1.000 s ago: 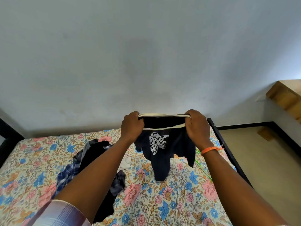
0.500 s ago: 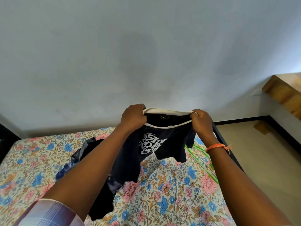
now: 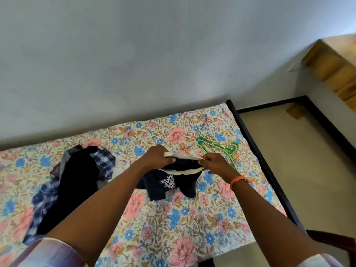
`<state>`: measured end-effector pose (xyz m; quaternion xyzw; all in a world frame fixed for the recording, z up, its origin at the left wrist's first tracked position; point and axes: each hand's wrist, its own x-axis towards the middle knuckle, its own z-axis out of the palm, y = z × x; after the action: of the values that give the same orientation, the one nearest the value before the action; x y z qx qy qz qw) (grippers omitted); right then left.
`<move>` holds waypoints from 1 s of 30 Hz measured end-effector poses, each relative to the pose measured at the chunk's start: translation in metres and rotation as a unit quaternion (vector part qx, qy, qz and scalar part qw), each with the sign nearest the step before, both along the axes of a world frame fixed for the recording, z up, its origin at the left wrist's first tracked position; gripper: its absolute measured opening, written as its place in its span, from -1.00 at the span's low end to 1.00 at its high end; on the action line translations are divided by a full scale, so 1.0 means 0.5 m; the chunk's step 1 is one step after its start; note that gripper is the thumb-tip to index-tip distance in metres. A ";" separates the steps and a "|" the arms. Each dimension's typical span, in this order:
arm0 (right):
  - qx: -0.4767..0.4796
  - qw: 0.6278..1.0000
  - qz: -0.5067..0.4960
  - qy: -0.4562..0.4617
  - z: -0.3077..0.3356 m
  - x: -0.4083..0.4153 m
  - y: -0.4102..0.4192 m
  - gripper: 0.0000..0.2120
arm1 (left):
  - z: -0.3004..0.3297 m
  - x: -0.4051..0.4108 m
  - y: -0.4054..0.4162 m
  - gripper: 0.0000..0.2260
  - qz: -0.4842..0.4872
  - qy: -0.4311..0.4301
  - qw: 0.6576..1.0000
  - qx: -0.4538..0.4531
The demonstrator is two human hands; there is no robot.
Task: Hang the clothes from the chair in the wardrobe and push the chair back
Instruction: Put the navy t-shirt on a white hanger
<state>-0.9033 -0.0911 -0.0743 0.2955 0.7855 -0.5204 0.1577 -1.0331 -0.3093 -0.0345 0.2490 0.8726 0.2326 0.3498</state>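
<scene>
Pale grey wall (image 3: 134, 54), floral-sheeted bed (image 3: 173, 228), beige floor (image 3: 298, 170), wooden ledge (image 3: 331, 64)

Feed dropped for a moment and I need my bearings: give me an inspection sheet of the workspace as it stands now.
Surface: floral bedsheet on a bed.
Job's things: dark T-shirt with white collar, lower part resting on the sheet; green hangers lying beyond it.
Clutter: pile of dark and checked clothes beside it.
Grippers: left hand and right hand each grip the collar.
Cables: nothing seen.
Surroundings: pale wall, wooden furniture in the corner, chair edge nearby.
</scene>
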 end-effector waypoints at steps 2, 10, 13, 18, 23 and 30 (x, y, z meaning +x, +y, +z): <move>-0.046 0.998 -0.001 -0.038 -0.070 0.009 0.063 -0.73 | -0.054 0.016 0.071 -0.64 0.032 0.021 0.999 0.007; 0.088 0.991 0.009 -0.100 -0.393 -0.003 0.330 -0.89 | -0.290 0.023 0.312 -0.60 0.110 0.077 0.991 -0.028; 0.201 0.974 -0.019 -0.098 -0.506 -0.016 0.413 -0.69 | -0.371 0.007 0.371 -0.56 0.113 0.097 0.988 -0.045; 0.292 0.944 0.051 -0.142 -0.659 -0.059 0.463 -0.47 | -0.486 -0.009 0.404 -0.58 0.111 0.092 0.988 -0.053; 0.421 0.890 0.111 -0.135 -0.752 -0.075 0.482 -0.52 | -0.551 -0.008 0.418 -0.61 0.089 0.104 0.989 -0.046; 0.451 0.889 0.080 -0.024 -0.719 -0.086 0.529 -0.73 | -0.553 -0.021 0.417 -0.59 0.125 0.084 0.988 -0.035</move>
<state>-0.9464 0.1732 -0.4340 0.2830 0.9526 -0.0886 0.0678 -1.0438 -0.1005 -0.3108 0.1438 0.9308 0.2222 0.2522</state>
